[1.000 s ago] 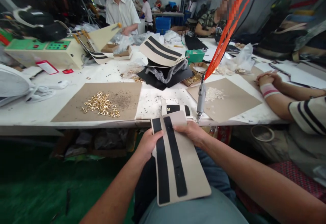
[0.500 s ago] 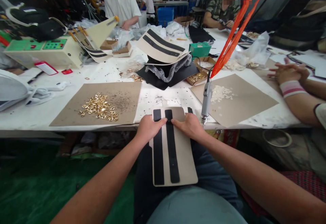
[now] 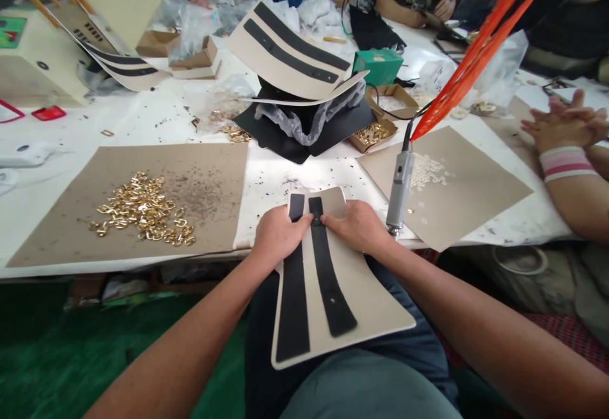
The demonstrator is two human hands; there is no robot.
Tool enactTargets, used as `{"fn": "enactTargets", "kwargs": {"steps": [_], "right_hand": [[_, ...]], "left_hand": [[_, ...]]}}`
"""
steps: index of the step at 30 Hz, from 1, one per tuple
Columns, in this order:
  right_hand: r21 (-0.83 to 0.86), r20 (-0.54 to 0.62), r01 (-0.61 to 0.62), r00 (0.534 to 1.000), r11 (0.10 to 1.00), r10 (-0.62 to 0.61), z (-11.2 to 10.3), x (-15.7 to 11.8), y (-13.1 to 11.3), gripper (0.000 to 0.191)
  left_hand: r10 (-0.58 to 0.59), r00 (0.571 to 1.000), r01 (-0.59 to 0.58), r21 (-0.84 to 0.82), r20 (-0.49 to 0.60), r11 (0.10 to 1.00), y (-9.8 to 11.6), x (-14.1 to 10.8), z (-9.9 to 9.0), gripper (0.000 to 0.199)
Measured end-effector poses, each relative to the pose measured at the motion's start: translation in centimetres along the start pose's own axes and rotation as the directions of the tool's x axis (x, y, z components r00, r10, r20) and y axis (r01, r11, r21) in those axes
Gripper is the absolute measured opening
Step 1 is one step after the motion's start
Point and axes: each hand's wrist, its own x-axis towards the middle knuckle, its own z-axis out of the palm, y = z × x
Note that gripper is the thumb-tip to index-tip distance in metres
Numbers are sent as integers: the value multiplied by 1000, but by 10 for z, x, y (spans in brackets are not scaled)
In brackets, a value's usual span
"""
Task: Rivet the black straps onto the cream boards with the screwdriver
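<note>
— Where's the black-striped beige panel?
— Above the lap, its far end near the table's edge.
— Held how?
— Left hand and right hand pinch it, thumbs on top nearly meeting, other fingers hidden.

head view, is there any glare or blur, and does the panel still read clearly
In the head view, the panel reads clearly, its black strips standing out; also in the head view, the white table has a bright patch beyond the panel, the green floor is dark and soft, and the forearms look stretched toward the lower corners.
</note>
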Motion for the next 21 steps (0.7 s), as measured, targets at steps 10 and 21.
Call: {"fn": "enactTargets", "kwargs": {"steps": [10, 21], "right_hand": [[-86, 35, -53, 998, 995, 56, 2, 8, -6, 27], [-68, 70, -60, 995, 996, 65, 0, 11, -3, 25]], "left_hand": [[-6, 1000, 4, 94, 29, 996, 0, 5, 4, 29], [-31, 997, 24, 114, 64, 993, -3, 3, 4, 27]]}}
